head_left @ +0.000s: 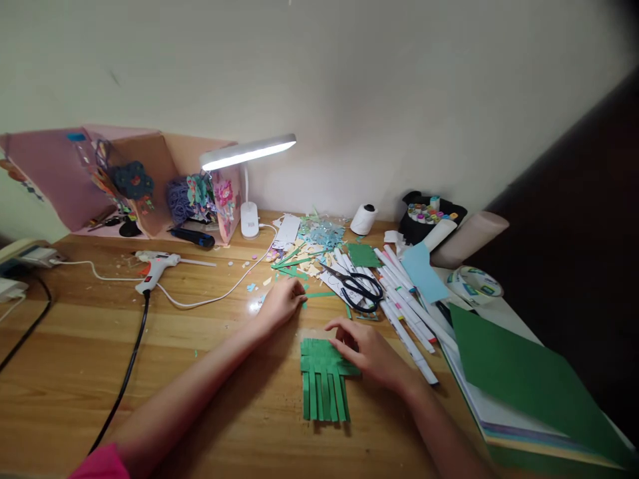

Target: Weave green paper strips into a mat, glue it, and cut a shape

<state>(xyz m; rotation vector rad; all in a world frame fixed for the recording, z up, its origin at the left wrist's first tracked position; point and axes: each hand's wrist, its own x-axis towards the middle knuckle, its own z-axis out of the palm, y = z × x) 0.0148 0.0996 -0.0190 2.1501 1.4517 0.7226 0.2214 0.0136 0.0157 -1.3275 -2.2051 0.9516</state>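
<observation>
Near the middle of the table, my left hand [282, 303] is closed, its fingertips pinched at the end of a thin green paper strip [320, 294]. The strip stretches right toward the black-handled scissors [355, 286]. In front of me lies a woven green paper piece [324, 380], its upper part interlaced and its lower strips hanging loose side by side. My right hand [369, 349] rests at its upper right edge with thumb and forefinger apart, holding nothing visible. Its lower fingers are partly hidden. A green paper square [363, 255] sits behind the scissors.
Several white markers [409, 322] lie right of the scissors. Paper scraps [319, 233] are heaped behind. At left are a glue gun [158, 266] with its black cord, and a lit lamp [249, 219]. Green sheets [529, 372] and a tape roll [474, 285] are at right.
</observation>
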